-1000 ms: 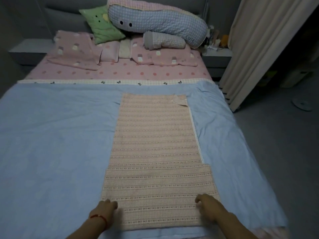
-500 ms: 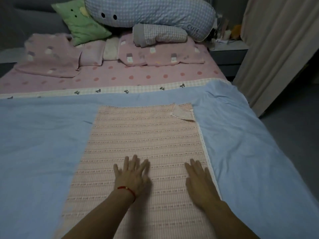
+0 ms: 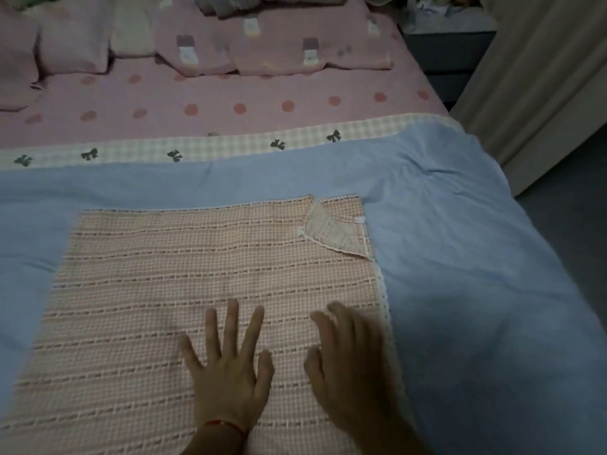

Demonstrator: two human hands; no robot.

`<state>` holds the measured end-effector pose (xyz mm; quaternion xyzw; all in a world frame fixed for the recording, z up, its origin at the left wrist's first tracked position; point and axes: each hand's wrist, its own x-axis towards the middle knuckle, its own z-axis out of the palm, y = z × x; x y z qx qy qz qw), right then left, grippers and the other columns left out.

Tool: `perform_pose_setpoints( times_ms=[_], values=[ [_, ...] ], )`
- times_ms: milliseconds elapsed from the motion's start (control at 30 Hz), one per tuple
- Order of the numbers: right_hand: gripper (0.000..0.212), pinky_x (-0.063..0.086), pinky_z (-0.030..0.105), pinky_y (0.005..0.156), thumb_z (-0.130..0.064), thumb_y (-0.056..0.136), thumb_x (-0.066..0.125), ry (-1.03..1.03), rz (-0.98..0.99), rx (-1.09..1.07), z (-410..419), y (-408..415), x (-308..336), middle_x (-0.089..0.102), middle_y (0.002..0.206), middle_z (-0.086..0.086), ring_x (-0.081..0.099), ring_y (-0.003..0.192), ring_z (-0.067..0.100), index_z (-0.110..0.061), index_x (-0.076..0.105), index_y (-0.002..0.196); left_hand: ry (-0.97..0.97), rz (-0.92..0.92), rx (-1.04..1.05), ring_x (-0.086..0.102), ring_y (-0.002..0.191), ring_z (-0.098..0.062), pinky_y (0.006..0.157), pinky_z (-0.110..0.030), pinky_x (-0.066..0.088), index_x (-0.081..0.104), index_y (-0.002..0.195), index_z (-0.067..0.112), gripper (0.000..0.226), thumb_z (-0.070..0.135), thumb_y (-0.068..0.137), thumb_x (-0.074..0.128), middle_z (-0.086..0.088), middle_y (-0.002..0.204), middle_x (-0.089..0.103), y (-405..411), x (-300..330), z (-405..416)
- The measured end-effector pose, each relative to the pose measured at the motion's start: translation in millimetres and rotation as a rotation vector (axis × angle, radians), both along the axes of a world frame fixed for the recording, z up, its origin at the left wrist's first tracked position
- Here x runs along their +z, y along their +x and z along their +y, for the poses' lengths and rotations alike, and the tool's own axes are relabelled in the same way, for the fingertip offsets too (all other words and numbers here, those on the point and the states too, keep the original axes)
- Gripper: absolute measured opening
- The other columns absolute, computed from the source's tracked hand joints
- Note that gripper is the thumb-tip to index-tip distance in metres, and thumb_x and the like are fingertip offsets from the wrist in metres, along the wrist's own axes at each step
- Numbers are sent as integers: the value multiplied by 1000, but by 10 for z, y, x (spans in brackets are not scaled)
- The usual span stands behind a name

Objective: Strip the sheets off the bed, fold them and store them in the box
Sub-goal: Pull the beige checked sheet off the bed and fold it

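Note:
A folded peach checked sheet lies flat on the light blue cover of the bed. Its far right corner is turned back, showing a paler underside. My left hand, with a red string at the wrist, presses flat on the sheet with fingers spread. My right hand rests on the sheet close to its right edge, fingers straight and slightly blurred. No box is in view.
Beyond the blue cover lies a pink dotted sheet with a checked band of dark bows. Pink pillows line the head of the bed. A beige curtain hangs at right, above grey floor.
Both hands have slid up the peach sheet from its near edge toward the middle, pressing it flat. The view has moved closer and lower over the bed.

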<state>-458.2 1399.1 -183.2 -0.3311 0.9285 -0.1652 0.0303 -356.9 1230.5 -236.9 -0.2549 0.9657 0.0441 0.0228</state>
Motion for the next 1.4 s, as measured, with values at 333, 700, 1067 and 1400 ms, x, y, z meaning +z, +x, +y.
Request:
perform_pose_setpoints(
  times_ms=[333,700,1067,1400],
  values=[
    [60,10,68,119,-43,104,18,330,157,-14,-51,-2237,210,12,170,6,12,156,30,-25,22,160,20,40,-22,13,153,-39,109,-78,9,34,156,29,66,51,93,31,-5,167,18,-31,14,-5],
    [75,13,80,109,-54,87,50,272,3,14,291,1005,166,16,167,17,10,153,47,-29,35,157,41,13,-18,-9,155,-33,112,-76,2,9,160,39,64,54,99,22,-1,170,-2,-11,-4,-5],
    [77,-9,80,106,-76,93,16,385,-163,-121,556,1095,-273,-18,169,9,-21,152,40,-44,-7,159,246,-176,-160,-16,154,-27,119,-65,-7,-8,156,47,61,57,102,17,1,168,-14,435,418,-48],
    [66,2,76,114,-52,98,24,234,-140,-138,2073,3129,339,11,170,5,5,157,30,-29,22,161,255,-58,-61,-10,155,-20,121,-61,-4,13,158,43,54,49,105,17,6,169,-2,3954,992,610]
  ],
)
